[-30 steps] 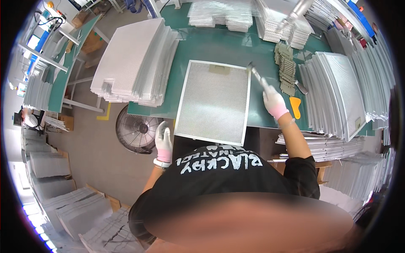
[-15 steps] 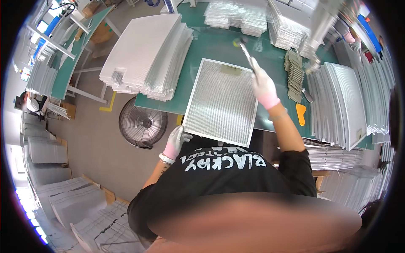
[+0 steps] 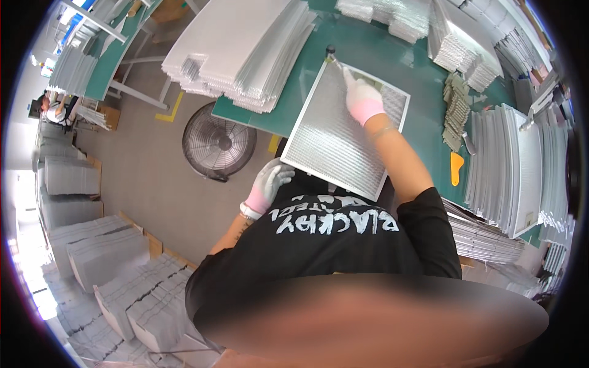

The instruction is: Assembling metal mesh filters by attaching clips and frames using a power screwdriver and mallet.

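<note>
A framed metal mesh panel (image 3: 337, 132) lies tilted to my body, its near edge overhanging the green table beside my shirt. My right hand (image 3: 363, 98), in a white glove with a pink cuff, is closed around the light handle of a small hammer (image 3: 331, 54). The hammer's dark head is at the panel's far left corner; whether it touches is hard to tell. Gloved the same way, my left hand (image 3: 272, 183) is beside the panel's near left corner. Its fingers are loosely extended, with nothing visible in them.
White sheets (image 3: 236, 49) are stacked at the table's left. Right of the panel are a row of small greenish metal pieces (image 3: 456, 110), an orange scraper (image 3: 456, 168) and upright mesh panels (image 3: 506, 165). A floor fan (image 3: 219, 141) stands left of the green table (image 3: 251, 116).
My right hand has brought the hammer left and down to the panel's far left corner. The panel has turned clockwise in view. My left hand has shifted slightly right and up, and its fingers look looser.
</note>
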A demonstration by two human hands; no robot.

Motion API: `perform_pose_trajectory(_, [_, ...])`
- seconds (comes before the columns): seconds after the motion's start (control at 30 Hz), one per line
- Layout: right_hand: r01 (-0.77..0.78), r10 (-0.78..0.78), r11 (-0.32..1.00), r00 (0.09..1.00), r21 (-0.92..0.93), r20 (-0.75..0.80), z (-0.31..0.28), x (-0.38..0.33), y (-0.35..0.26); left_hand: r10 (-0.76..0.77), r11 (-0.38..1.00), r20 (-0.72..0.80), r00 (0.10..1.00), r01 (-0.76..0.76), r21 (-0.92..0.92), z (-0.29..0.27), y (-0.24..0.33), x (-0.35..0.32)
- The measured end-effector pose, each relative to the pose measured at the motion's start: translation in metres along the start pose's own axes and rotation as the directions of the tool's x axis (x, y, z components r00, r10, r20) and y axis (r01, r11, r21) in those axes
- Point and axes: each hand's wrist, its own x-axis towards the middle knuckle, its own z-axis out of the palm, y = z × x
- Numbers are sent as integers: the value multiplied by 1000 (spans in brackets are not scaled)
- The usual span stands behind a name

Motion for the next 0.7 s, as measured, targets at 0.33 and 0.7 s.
perform_pose_trajectory(0.33, [169,-49,940,926,296,-374,-30,-76,34,154,953,164,974,-102,-285,56,16,33])
perform_pose_trajectory(0.7, [262,-255,938,965,225,-61,0,-162,-6,358,662,13,934,-264,701,53,13,41])
